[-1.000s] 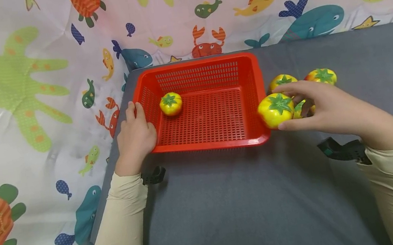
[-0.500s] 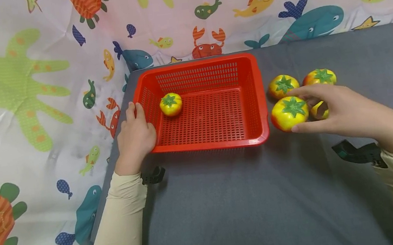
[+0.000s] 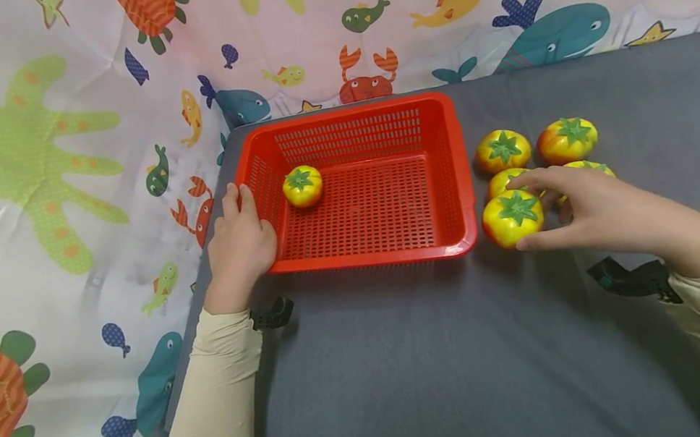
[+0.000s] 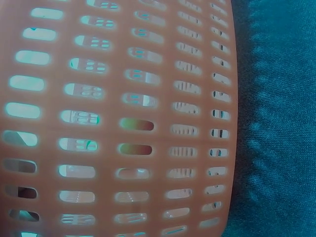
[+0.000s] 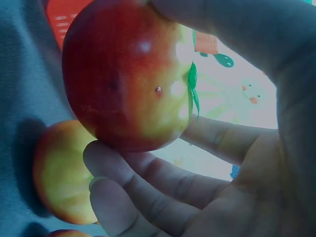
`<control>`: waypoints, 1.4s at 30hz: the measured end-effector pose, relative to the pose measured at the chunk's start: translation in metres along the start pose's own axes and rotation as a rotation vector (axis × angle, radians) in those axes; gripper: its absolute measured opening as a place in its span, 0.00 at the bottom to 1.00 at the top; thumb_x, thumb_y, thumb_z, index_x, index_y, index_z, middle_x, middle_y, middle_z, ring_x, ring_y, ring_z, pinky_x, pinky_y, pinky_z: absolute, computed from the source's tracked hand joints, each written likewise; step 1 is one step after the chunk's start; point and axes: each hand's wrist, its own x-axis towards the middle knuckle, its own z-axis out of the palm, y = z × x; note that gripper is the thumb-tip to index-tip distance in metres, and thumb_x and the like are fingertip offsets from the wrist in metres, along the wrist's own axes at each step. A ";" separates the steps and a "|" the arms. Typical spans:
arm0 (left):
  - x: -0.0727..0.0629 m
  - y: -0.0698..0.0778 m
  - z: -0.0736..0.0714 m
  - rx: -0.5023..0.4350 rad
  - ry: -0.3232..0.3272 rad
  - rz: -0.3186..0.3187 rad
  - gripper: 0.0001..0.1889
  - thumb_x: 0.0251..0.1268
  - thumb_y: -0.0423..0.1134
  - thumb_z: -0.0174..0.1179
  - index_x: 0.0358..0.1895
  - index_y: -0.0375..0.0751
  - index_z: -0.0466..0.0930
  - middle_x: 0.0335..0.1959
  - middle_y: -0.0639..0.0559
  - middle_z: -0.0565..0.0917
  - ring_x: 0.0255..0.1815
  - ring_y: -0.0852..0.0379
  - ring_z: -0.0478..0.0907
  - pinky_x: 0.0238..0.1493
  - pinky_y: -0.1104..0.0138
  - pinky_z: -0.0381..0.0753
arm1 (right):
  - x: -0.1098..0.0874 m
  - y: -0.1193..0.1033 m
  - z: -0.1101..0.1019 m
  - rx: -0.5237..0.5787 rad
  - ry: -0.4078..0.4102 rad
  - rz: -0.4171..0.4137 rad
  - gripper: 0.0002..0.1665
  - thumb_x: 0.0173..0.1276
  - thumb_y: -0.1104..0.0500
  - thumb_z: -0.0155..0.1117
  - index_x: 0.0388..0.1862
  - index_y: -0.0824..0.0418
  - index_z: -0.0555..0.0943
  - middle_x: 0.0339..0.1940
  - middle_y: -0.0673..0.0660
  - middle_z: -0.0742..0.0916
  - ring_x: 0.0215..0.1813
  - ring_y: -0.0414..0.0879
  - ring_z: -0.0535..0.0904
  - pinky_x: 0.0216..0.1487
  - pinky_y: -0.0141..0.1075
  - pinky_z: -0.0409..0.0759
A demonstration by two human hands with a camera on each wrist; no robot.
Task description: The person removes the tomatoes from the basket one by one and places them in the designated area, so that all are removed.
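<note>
A yellow-red tomato (image 3: pixel 511 220) with a green star-shaped calyx is held between the thumb and fingers of my right hand (image 3: pixel 591 207), just right of the basket. Up close in the right wrist view, the tomato's (image 5: pixel 128 79) red underside faces the camera, thumb above and fingers below. My left hand (image 3: pixel 240 239) grips the left rim of a red plastic basket (image 3: pixel 374 258), whose slotted wall (image 4: pixel 108 133) fills most of the left wrist view. Inside the basket, toward its left end, sits one tomato (image 3: pixel 303 186).
Several more tomatoes lie on the grey cloth-covered table (image 3: pixel 406 357) right of the basket, including a back left one (image 3: pixel 502 149) and a back right one (image 3: pixel 567 139). Others are partly hidden by my right hand. A sea-animal printed curtain (image 3: pixel 301 35) borders the table behind and left.
My right hand has moved with the tomato from the basket's right rim rightward, then slightly toward me, uncovering more of the tomatoes behind. The left hand and basket have stayed put.
</note>
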 end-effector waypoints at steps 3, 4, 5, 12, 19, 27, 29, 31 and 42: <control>0.000 0.000 0.001 -0.003 -0.003 -0.004 0.40 0.76 0.42 0.49 0.86 0.38 0.46 0.87 0.40 0.46 0.61 0.30 0.70 0.51 0.37 0.81 | 0.000 0.004 0.004 -0.017 -0.015 -0.027 0.43 0.56 0.49 0.86 0.69 0.58 0.78 0.49 0.51 0.84 0.45 0.48 0.76 0.35 0.33 0.80; 0.000 0.000 0.001 -0.002 -0.002 -0.004 0.40 0.76 0.42 0.49 0.86 0.38 0.46 0.87 0.40 0.46 0.61 0.30 0.70 0.51 0.37 0.81 | 0.000 0.005 0.005 -0.020 -0.015 -0.033 0.43 0.55 0.49 0.86 0.68 0.59 0.79 0.50 0.51 0.84 0.45 0.47 0.76 0.35 0.33 0.80; 0.000 0.000 0.001 -0.002 0.001 -0.002 0.40 0.76 0.42 0.49 0.86 0.38 0.46 0.87 0.39 0.46 0.61 0.30 0.70 0.51 0.37 0.82 | 0.001 0.006 0.006 -0.022 -0.013 -0.038 0.43 0.55 0.50 0.86 0.68 0.59 0.79 0.49 0.50 0.85 0.44 0.47 0.76 0.35 0.33 0.80; 0.001 -0.001 0.001 -0.006 0.009 0.012 0.40 0.76 0.42 0.50 0.86 0.37 0.46 0.87 0.39 0.47 0.61 0.30 0.71 0.51 0.37 0.82 | -0.001 0.010 0.010 -0.047 -0.033 -0.012 0.46 0.52 0.48 0.88 0.67 0.60 0.79 0.48 0.51 0.86 0.42 0.45 0.78 0.36 0.35 0.81; 0.001 -0.002 0.001 -0.010 0.000 0.007 0.40 0.76 0.42 0.50 0.86 0.38 0.46 0.87 0.39 0.46 0.62 0.30 0.70 0.51 0.36 0.82 | -0.002 0.015 0.015 -0.067 -0.045 0.014 0.45 0.49 0.45 0.89 0.64 0.58 0.80 0.42 0.49 0.85 0.39 0.45 0.76 0.35 0.35 0.78; 0.002 -0.002 0.001 -0.009 0.000 0.005 0.40 0.76 0.43 0.50 0.86 0.39 0.45 0.87 0.39 0.46 0.62 0.30 0.70 0.50 0.37 0.82 | -0.003 0.024 0.021 -0.053 -0.058 -0.011 0.43 0.47 0.47 0.90 0.60 0.58 0.81 0.45 0.50 0.85 0.43 0.45 0.78 0.38 0.37 0.81; 0.002 -0.002 0.001 -0.008 0.001 0.004 0.40 0.76 0.42 0.50 0.86 0.38 0.45 0.87 0.39 0.46 0.62 0.30 0.70 0.50 0.37 0.82 | -0.004 0.026 0.023 -0.049 -0.064 -0.012 0.44 0.47 0.47 0.90 0.60 0.58 0.80 0.46 0.50 0.85 0.45 0.45 0.78 0.39 0.37 0.82; 0.002 -0.002 0.001 -0.007 0.003 0.002 0.40 0.76 0.42 0.49 0.86 0.38 0.45 0.87 0.39 0.45 0.62 0.29 0.70 0.51 0.37 0.82 | -0.004 0.027 0.023 -0.049 -0.068 -0.009 0.44 0.47 0.46 0.90 0.61 0.58 0.80 0.48 0.51 0.86 0.46 0.46 0.79 0.40 0.37 0.82; 0.002 -0.001 0.001 -0.007 0.002 0.006 0.39 0.77 0.43 0.48 0.86 0.38 0.45 0.87 0.39 0.45 0.63 0.29 0.70 0.51 0.36 0.81 | -0.006 0.031 0.023 -0.037 -0.077 0.009 0.48 0.49 0.47 0.89 0.68 0.61 0.79 0.48 0.52 0.85 0.45 0.46 0.79 0.38 0.36 0.82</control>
